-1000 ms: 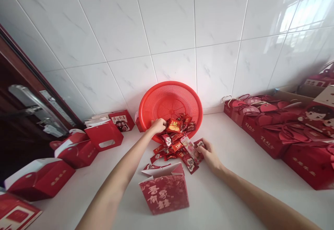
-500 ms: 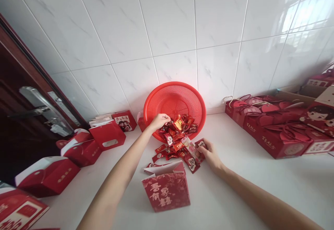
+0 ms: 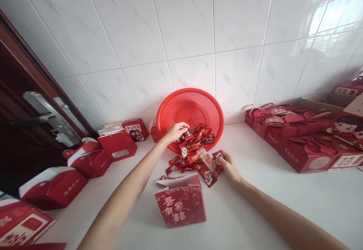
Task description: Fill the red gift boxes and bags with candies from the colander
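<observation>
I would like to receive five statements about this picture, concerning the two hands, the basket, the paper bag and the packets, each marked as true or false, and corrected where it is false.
1. The red basket is tilted, its opening toward the person. True.
2. The right hand is inside the basket. False: it holds a red packet outside the basket.
3. The paper bag stands upright on the white counter. True.
4. The left hand is at the packets in the basket. True.
5. All packets are in the basket. False: some lie on the counter in front.
</observation>
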`<state>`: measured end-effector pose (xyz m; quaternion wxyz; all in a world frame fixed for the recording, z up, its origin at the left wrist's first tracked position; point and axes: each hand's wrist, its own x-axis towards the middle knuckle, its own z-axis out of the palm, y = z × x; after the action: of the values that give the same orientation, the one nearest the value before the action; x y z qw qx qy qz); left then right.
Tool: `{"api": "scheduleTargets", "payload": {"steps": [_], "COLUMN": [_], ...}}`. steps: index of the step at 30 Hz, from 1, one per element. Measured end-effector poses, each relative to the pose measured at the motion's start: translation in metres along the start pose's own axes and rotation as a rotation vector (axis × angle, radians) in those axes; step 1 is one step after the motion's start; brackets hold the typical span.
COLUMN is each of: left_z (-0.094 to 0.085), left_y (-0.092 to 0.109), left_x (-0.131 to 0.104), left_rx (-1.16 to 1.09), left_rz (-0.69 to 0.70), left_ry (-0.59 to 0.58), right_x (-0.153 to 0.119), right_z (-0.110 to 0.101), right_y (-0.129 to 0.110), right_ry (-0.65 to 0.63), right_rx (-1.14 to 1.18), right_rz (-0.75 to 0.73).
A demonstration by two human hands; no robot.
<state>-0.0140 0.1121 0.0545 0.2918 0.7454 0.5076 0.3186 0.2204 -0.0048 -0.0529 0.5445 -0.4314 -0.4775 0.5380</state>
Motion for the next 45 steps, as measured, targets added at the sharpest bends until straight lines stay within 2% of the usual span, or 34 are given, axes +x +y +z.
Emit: {"api": "scheduleTargets", "payload": {"steps": [3, 7, 11, 15, 17, 21, 25, 30, 34, 39, 45], "left_z": [-0.002, 0.002, 0.023, 0.049, 0.055, 0.05, 0.042, 0.059, 0.068, 0.06, 0.05], "left_y": [0.004, 0.02, 0.04, 0.051, 0.052, 0.049, 0.046, 0.051, 0.051, 0.041, 0.041], "left_x": [0.007, 0.012, 0.007, 0.005, 0.009, 0.018, 0.021, 0.017, 0.019, 0.02, 0.019], "left_rx": [0.143, 0.295, 0.372, 0.646, 0.77, 0.885, 0.906, 0.895, 0.857, 0.771, 0.623], "left_rz": [0.002, 0.09, 0.173, 0.247, 0.308, 0.397, 0.365, 0.359, 0.281, 0.215, 0.24], "left_ry": [-0.001, 0.038, -0.054, -0.149, -0.175, -0.144, -0.098, -0.196, -0.233, -0.241, -0.152], "right_x": [0.0, -0.002, -0.002, -0.002, -0.002, -0.002, -0.001, -0.001, -0.002, -0.003, 0.002], "right_z": [0.0, 0.0, 0.001, 0.002, 0.002, 0.002, 0.002, 0.002, 0.001, 0.001, -0.001], "right_y": [-0.001, -0.003, -0.005, -0.006, -0.007, -0.007, -0.007, -0.008, -0.01, -0.011, -0.008], "right_ry": [0.005, -0.001, -0.006, -0.011, -0.008, -0.012, -0.01, -0.006, -0.006, 0.0, 0.011], "right_rx": [-0.013, -0.003, 0.02, 0.017, 0.009, -0.003, -0.004, 0.0, 0.015, 0.07, 0.215], "right_rz": [0.001, -0.007, -0.004, -0.001, -0.002, 0.003, 0.001, 0.0, 0.01, 0.032, 0.094]}}
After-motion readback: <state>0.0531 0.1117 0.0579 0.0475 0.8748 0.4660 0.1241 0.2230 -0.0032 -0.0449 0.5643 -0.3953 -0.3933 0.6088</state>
